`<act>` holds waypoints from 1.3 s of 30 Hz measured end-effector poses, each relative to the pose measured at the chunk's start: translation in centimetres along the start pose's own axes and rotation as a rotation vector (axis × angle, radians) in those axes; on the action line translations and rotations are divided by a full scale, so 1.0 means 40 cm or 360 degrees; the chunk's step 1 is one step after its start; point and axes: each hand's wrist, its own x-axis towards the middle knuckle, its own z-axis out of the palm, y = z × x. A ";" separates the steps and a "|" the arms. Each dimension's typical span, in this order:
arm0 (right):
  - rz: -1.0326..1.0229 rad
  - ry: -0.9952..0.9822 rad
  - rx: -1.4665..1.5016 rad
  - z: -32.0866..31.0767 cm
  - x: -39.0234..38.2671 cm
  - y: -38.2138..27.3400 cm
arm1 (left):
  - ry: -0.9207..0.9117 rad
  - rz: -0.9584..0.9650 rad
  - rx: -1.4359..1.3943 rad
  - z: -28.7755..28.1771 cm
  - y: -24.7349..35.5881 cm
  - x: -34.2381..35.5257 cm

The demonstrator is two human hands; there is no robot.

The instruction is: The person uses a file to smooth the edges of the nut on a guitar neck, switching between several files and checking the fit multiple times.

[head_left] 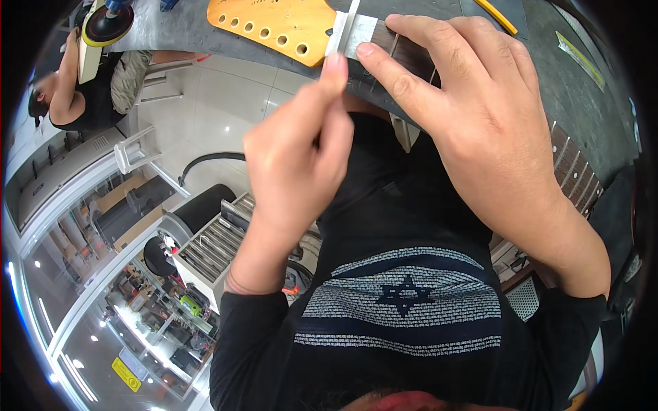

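Note:
An amber guitar headstock with a row of round holes lies on the dark bench at the top. White tape covers the start of its dark fretboard. My left hand, slightly blurred, is closed, its thumb against the lower end of a thin, pale, narrow file-like strip standing at the neck's nut end. The strip's upper end runs out of view. My right hand lies with fingers spread, index fingertip and thumb tip pressing on the tape and fretboard edge. Fretted wood shows again beyond my right wrist.
On the bench lie a yellow rod-like tool and a pale ruler-like strip. A co-worker is at far left near a round dark pad. A slatted drawer unit and a black bin stand lower left.

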 end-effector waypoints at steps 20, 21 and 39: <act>-0.0257 0.0410 -0.0017 0.094 -0.013 0.045 | -0.0130 -0.0039 0.0146 -0.032 0.021 -0.059; -0.0278 0.0413 -0.0039 0.099 -0.015 0.046 | -0.0045 -0.0007 0.0059 -0.001 0.001 -0.033; -0.0259 0.0052 -0.0235 0.045 -0.018 0.032 | -0.0206 -0.0029 0.0244 -0.059 0.022 -0.114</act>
